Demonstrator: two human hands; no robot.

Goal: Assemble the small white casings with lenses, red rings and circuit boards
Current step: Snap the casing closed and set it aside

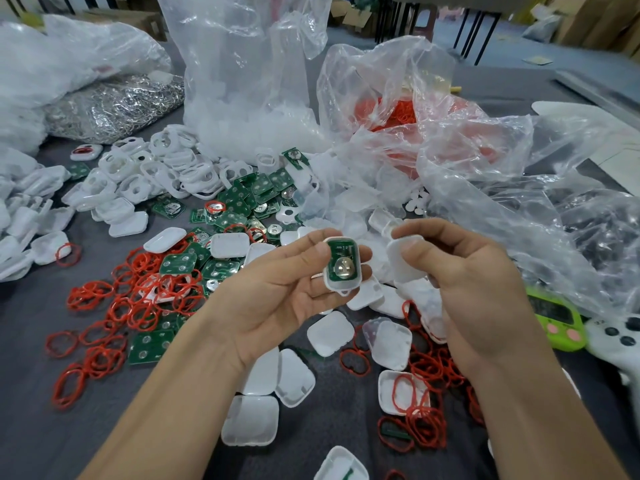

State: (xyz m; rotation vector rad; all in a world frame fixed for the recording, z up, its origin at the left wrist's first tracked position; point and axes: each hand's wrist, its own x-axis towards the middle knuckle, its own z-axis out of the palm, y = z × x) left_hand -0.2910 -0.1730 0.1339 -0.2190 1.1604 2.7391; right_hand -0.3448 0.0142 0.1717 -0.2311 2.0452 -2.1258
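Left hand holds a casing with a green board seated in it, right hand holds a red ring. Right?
Not quite. In the head view the right hand pinches a plain white casing half, not a red ring. The left hand does hold a casing with a green board seated in it.

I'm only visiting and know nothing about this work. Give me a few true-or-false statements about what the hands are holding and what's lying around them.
1. The left hand holds a white casing with a green circuit board sitting in it. True.
2. The right hand is empty. False: its thumb and fingers pinch a plain white cover.
3. Loose red rings lie scattered on the table. True.
4. The green timer lies left of both hands. False: it lies to the right, beside a white controller.
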